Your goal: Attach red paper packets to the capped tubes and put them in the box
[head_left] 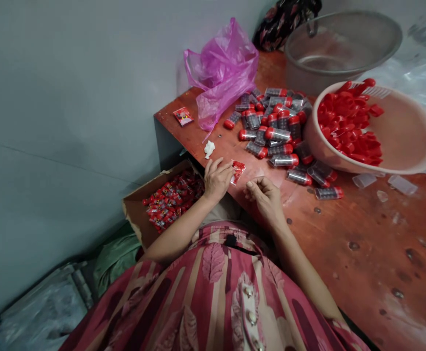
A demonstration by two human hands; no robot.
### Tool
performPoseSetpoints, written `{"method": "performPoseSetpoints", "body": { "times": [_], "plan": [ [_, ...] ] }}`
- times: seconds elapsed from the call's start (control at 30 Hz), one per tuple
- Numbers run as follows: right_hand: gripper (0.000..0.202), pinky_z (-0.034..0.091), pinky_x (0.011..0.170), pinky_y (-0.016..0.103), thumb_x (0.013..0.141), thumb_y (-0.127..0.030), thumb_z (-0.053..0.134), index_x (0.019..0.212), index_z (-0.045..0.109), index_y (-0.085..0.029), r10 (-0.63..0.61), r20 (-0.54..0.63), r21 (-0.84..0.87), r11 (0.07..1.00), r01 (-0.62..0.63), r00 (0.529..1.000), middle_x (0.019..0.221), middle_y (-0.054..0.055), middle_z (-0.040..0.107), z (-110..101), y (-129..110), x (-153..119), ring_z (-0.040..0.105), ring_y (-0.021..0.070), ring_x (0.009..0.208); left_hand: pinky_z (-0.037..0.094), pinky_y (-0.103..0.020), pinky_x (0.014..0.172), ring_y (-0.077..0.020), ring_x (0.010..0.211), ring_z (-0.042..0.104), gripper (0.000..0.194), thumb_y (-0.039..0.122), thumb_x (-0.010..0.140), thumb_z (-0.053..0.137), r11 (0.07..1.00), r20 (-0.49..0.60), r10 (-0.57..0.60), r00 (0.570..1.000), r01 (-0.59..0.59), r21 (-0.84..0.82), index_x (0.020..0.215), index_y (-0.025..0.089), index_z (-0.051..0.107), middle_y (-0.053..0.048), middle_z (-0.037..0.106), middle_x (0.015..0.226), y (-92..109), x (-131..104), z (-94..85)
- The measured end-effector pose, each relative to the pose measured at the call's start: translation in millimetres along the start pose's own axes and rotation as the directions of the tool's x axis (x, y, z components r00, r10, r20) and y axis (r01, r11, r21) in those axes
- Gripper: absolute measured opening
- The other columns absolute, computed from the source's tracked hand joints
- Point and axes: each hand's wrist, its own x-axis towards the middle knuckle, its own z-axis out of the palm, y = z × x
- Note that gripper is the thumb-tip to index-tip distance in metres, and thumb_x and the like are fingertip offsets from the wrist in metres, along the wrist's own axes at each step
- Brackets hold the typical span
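Note:
My left hand is at the table's near edge, its fingers bent together at the left side of a small shiny red packet. Just right of that packet, my right hand has its thumb and forefinger pressed together; anything between them is too small to make out. A crumpled white scrap lies beyond my left hand. Farther off to the right is a pile of clear tubes with red caps, dark inside. Another flat red packet rests near the table's left corner.
An open cardboard box of small red packed pieces stands below the table at left. On the red table are a pink plastic bag, a pink basin with red plastic parts, a large grey basin and loose clear caps.

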Motion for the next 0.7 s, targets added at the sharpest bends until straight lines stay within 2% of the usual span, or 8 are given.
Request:
{"method": "performPoseSetpoints", "body": {
  "times": [0.13, 0.23, 0.33, 0.4, 0.5, 0.57, 0.6, 0.7],
  "plan": [
    [0.022, 0.045, 0.057, 0.023, 0.075, -0.039, 0.066, 0.084, 0.057, -0.021, -0.045, -0.095, 0.019, 0.999, 0.047, 0.995, 0.078, -0.001, 0.062, 5, 2, 6, 0.057, 0.0114, 0.066, 0.034, -0.046, 0.104, -0.0208, 0.110, 0.057, 0.021, 0.027, 0.088, 0.051, 0.998, -0.064, 0.009, 0.998, -0.013, -0.066, 0.089, 0.022, 0.071, -0.001, 0.072, 0.101, 5, 0, -3.2],
    [0.039, 0.050, 0.068, 0.026, 0.068, -0.036, 0.073, 0.099, 0.052, -0.025, -0.039, -0.151, 0.142, 0.988, 0.060, 0.988, 0.096, 0.000, 0.063, 7, 3, 13, 0.061, 0.0137, 0.082, 0.033, -0.047, 0.106, -0.0214, 0.114, 0.055, 0.019, 0.025, 0.087, 0.052, 0.988, -0.075, 0.052, 0.996, -0.062, -0.138, 0.090, 0.021, 0.071, -0.002, 0.071, 0.102, 19, -1, -12.3],
    [0.040, 0.048, 0.068, 0.025, 0.067, -0.030, 0.073, 0.100, 0.051, -0.024, -0.037, -0.138, 0.226, 0.972, 0.068, 0.990, 0.077, -0.005, 0.061, 4, 1, 19, 0.060, 0.0112, 0.071, 0.030, -0.046, 0.108, -0.0223, 0.117, 0.053, 0.018, 0.028, 0.084, 0.055, 0.956, -0.003, 0.033, 0.999, -0.033, -0.292, 0.092, 0.023, 0.070, -0.003, 0.070, 0.106, 37, 0, -24.6],
    [0.037, 0.046, 0.065, 0.023, 0.069, -0.028, 0.072, 0.099, 0.051, -0.023, -0.035, -0.143, 0.244, 0.967, 0.069, 0.989, 0.068, -0.007, 0.058, -1, -3, 20, 0.057, 0.0095, 0.063, 0.037, -0.041, 0.102, -0.0224, 0.114, 0.055, 0.022, 0.033, 0.082, 0.059, 0.880, 0.090, -0.097, 0.991, 0.128, -0.458, 0.099, 0.023, 0.069, -0.005, 0.068, 0.110, 45, 2, -32.5],
    [0.038, 0.042, 0.056, 0.022, 0.068, -0.030, 0.072, 0.099, 0.052, -0.022, 0.002, -0.085, 0.233, 0.972, 0.018, 0.996, 0.061, -0.009, 0.055, -7, -5, 18, 0.052, 0.0086, 0.055, 0.048, -0.027, 0.075, -0.0186, 0.084, 0.063, 0.028, 0.041, 0.077, 0.063, 0.640, 0.349, -0.279, 0.895, 0.444, -0.627, 0.095, 0.021, 0.069, -0.003, 0.070, 0.090, 49, 7, -39.7],
    [0.040, 0.040, 0.053, 0.022, 0.066, -0.034, 0.073, 0.099, 0.053, -0.022, 0.025, -0.009, 0.180, 0.983, -0.023, 1.000, 0.059, -0.009, 0.053, -12, -4, 17, 0.050, 0.0089, 0.051, 0.041, -0.022, 0.058, -0.0120, 0.060, 0.055, 0.027, 0.042, 0.075, 0.064, 0.599, 0.514, -0.233, 0.825, 0.538, -0.593, 0.065, 0.017, 0.066, 0.001, 0.059, 0.060, 46, 10, -39.1],
    [0.040, 0.040, 0.053, 0.022, 0.066, -0.037, 0.072, 0.098, 0.053, -0.022, 0.024, 0.014, 0.130, 0.991, -0.026, 1.000, 0.058, -0.009, 0.053, -16, -4, 16, 0.050, 0.0096, 0.051, 0.036, -0.021, 0.053, -0.0090, 0.052, 0.047, 0.034, 0.042, 0.073, 0.065, 0.599, 0.550, -0.217, 0.807, 0.555, -0.577, 0.053, 0.016, 0.060, 0.003, 0.050, 0.051, 45, 11, -37.3],
    [0.033, 0.043, 0.059, 0.026, 0.072, -0.047, 0.066, 0.092, 0.058, -0.022, -0.051, -0.098, -0.202, 0.979, 0.030, 0.994, 0.065, -0.003, 0.060, -37, -8, 9, 0.055, 0.0137, 0.060, 0.030, -0.021, 0.048, -0.0055, 0.045, 0.036, 0.044, 0.039, 0.068, 0.071, 0.534, 0.605, -0.243, 0.758, 0.625, -0.570, 0.041, 0.015, 0.045, 0.006, 0.035, 0.044, 42, 10, -29.2]
  ]
}}
